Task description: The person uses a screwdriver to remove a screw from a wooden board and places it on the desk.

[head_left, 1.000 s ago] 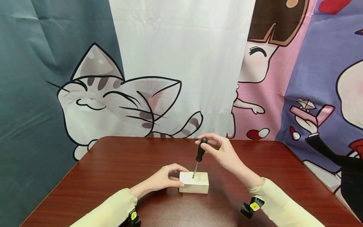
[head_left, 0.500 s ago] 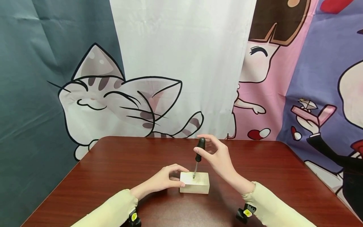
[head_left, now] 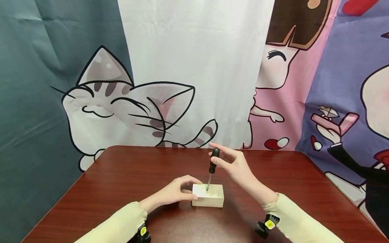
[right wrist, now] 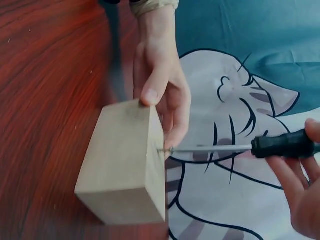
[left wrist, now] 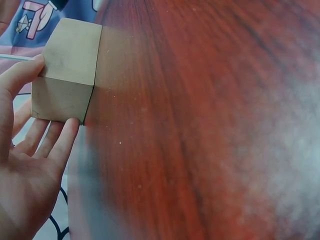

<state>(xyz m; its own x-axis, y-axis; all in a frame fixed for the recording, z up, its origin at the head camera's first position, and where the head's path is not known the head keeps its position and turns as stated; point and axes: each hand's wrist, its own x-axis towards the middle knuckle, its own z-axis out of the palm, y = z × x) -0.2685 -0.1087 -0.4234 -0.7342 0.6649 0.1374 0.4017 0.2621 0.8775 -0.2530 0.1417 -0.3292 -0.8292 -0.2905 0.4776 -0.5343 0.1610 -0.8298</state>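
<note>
A pale wooden block (head_left: 208, 195) lies on the table, and my left hand (head_left: 174, 192) grips its left end between thumb and fingers. My right hand (head_left: 235, 164) pinches the black handle of a screwdriver (head_left: 214, 160) between thumb and fingers, the index finger reaching past the handle's top. The screwdriver stands nearly upright over the block, leaning slightly to the right. In the right wrist view its metal shaft ends at a small screw (right wrist: 168, 150) that sticks out of the block's top face. The left wrist view shows the thumb at the block's upper edge and fingertips against its end.
The reddish-brown wooden table (head_left: 146, 162) spreads around the block. Behind it hangs a cloth backdrop (head_left: 194, 44) printed with a cartoon cat and figures. A small black camera (head_left: 267, 226) is strapped to the right wrist, another to the left.
My right hand has turned about the handle, its wrist swinging left and then partly back right. The screwdriver's top has shifted slightly left. Left hand and block stay put.
</note>
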